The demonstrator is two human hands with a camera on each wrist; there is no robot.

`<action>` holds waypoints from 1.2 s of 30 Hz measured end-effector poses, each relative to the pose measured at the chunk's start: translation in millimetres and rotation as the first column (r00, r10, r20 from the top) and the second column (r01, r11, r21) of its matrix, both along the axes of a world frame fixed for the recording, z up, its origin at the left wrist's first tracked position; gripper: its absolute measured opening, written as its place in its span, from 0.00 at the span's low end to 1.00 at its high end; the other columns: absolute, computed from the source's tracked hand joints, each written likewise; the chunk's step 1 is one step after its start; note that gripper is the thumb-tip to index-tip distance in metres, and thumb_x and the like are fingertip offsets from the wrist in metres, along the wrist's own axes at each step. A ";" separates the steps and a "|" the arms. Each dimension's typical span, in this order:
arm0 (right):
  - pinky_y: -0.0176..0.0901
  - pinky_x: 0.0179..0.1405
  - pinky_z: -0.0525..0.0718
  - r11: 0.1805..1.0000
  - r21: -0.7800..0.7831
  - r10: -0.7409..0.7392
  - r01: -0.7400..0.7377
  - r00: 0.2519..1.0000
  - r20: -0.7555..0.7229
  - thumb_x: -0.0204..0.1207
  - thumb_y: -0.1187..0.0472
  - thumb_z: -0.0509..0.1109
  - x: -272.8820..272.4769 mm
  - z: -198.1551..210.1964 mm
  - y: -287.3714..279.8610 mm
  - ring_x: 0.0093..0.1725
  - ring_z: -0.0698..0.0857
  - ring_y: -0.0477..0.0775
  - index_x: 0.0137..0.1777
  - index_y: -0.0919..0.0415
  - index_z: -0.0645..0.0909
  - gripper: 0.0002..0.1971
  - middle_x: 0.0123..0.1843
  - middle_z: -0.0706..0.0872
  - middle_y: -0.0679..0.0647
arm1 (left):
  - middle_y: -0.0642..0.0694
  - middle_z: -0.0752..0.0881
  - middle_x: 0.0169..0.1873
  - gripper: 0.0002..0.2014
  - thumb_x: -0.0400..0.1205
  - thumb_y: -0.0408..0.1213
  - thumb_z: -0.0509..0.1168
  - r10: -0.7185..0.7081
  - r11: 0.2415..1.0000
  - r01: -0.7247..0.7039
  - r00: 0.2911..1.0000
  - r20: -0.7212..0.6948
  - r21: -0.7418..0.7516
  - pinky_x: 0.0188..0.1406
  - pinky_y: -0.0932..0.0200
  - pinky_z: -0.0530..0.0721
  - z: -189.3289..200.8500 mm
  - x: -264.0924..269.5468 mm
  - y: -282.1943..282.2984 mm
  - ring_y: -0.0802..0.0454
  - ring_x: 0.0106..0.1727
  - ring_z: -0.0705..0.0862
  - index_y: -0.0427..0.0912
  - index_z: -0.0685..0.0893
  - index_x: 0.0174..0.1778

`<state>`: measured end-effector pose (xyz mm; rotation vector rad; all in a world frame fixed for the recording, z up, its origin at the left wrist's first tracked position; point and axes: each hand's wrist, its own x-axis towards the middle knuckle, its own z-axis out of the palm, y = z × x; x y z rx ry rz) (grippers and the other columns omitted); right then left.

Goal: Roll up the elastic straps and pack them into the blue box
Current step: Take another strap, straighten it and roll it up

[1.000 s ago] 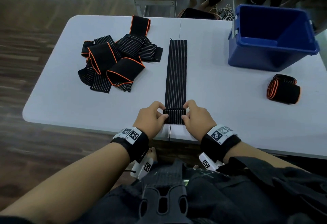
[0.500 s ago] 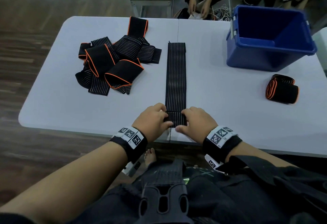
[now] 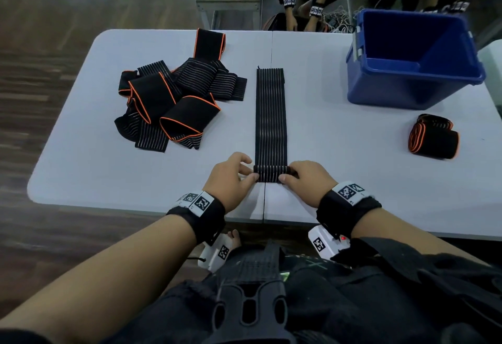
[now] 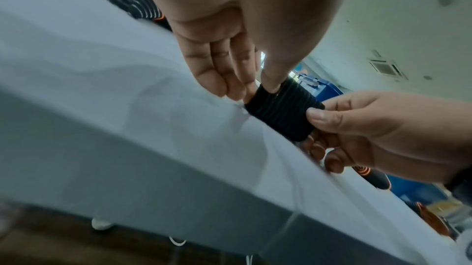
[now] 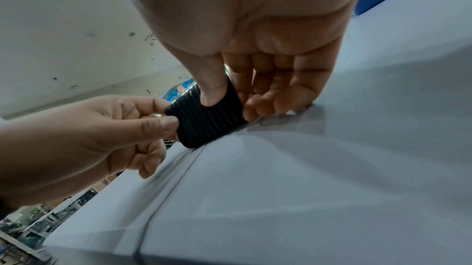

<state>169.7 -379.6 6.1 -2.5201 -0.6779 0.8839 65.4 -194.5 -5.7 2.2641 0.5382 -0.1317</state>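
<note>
Pinching strap roll [image 3: 270, 173]: left hand [image 3: 231, 178], right hand [image 3: 308, 182] | loose straps [image 3: 173, 104] left | blue box [image 3: 413, 58] right

Both forearms reach forward side by side, bare, each with a black band at the wrist carrying white tags with printed square patterns. The left hand [image 3: 231, 180] and the right hand [image 3: 307, 182] sit close together, knuckles up, with only the strap's rolled end [image 3: 270, 173] between them. The left hand pinches one side of that roll, thumb [image 4: 270, 79] on top and fingers [image 4: 217, 75] curled down behind it. The right hand pinches the other side the same way, thumb [image 5: 213, 89] pressed on the roll, fingers [image 5: 275, 91] bent toward the bench [image 3: 108, 175] just beside it.
</note>
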 end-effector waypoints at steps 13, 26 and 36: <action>0.51 0.42 0.83 0.979 0.063 -0.197 0.196 0.980 0.012 0.78 0.52 0.73 0.0 -8.3 3.7 0.41 0.85 0.56 0.57 0.54 0.68 0.17 0.40 0.85 0.55 | 0.47 0.88 0.28 0.06 0.84 0.42 0.68 -0.001 1.000 0.002 1.000 0.009 -0.030 0.33 0.58 0.79 3.2 15.5 -5.4 0.52 0.32 0.85 0.54 0.78 0.53; 0.49 0.54 0.83 0.995 -0.063 0.078 -0.072 0.992 0.102 0.75 0.53 0.74 2.5 -3.6 1.2 0.55 0.84 0.58 0.71 0.53 0.75 0.24 0.54 0.84 0.53 | 0.50 0.84 0.41 0.28 0.77 0.61 0.71 -0.394 0.852 0.426 0.905 -0.162 0.303 0.44 0.52 0.82 3.5 18.7 9.4 0.47 0.45 0.83 0.52 0.78 0.71; 0.50 0.47 0.82 0.977 0.050 -0.206 0.209 0.976 -0.065 0.85 0.49 0.63 12.5 -0.3 10.2 0.45 0.87 0.65 0.42 0.71 0.86 0.24 0.43 0.91 0.66 | 0.44 0.87 0.33 0.21 0.88 0.50 0.60 -0.086 0.995 0.091 0.990 -0.116 0.038 0.42 0.52 0.80 -1.9 26.4 4.8 0.48 0.40 0.84 0.39 0.86 0.39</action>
